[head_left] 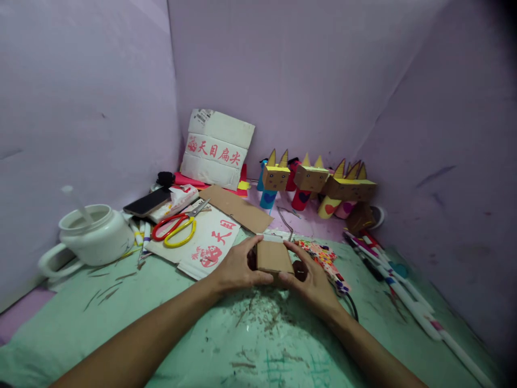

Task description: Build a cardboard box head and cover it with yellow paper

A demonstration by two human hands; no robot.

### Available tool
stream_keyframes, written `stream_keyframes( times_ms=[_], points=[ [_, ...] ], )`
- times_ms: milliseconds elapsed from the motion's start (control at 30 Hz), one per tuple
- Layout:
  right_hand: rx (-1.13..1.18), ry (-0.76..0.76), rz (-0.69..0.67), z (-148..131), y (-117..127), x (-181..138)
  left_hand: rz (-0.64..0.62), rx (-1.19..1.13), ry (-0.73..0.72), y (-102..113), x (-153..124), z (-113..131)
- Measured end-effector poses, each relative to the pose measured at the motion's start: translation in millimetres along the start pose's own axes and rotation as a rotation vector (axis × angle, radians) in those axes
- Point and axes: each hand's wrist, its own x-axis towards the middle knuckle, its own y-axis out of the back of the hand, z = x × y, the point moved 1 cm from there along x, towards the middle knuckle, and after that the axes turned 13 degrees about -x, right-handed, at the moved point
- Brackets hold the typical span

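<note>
Between my two hands is a small brown cardboard box (pixel 275 256), held just above the green table cover. My left hand (pixel 238 265) grips its left side, thumb on the near edge and fingers at the far left corner. On the right side my right hand (pixel 313 277) holds it the same way, thumb at the near right corner and index finger on the far edge. Dark round shapes show beside the box, partly covered by my fingers. Brown scraps (pixel 270 315) lie scattered on the cover below it.
Left stand a white mug (pixel 95 237), red-and-yellow scissors (pixel 177 225) on printed cardboard (pixel 214 242), and a phone (pixel 147 200). Behind are box-headed, horned paper figures (pixel 275 180) and a leaning white cardboard piece (pixel 218 148). Right lie patterned cloth (pixel 323 258) and several pens (pixel 404 288). Purple walls enclose the table.
</note>
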Motion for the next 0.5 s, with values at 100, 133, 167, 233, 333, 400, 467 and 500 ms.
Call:
stream_keyframes(
  times_ms=[100, 133, 167, 233, 333, 400, 467, 500],
  points=[
    [0.031, -0.027, -0.028, 0.9, 0.2, -0.2, -0.003, -0.065, 0.001, -1.2, 0.6, -2.3],
    [0.034, -0.021, -0.029, 1.0, 0.1, -0.2, 0.004, -0.067, -0.007, -1.2, 0.7, -3.3],
    [0.033, -0.010, -0.025, 1.0, 0.1, -0.3, 0.013, -0.059, -0.016, -1.1, 0.7, -4.2],
    [0.023, 0.010, -0.012, 0.4, -0.2, -0.4, 0.029, -0.031, -0.026, -0.8, 0.4, -5.5],
    [0.005, 0.021, 0.003, -0.9, -0.8, -0.7, 0.043, 0.024, -0.027, -0.7, -0.2, -5.2],
    [-0.004, 0.025, 0.001, -1.6, -1.2, -0.9, 0.054, 0.054, -0.028, -1.0, -0.5, -4.1],
    [-0.017, 0.028, 0.001, -1.5, -1.6, -0.9, 0.057, 0.067, -0.032, -1.6, -0.6, -2.9],
    [-0.023, 0.027, -0.001, -1.2, -1.8, -0.9, 0.054, 0.069, -0.036, -1.8, -0.7, -2.5]
  ],
)
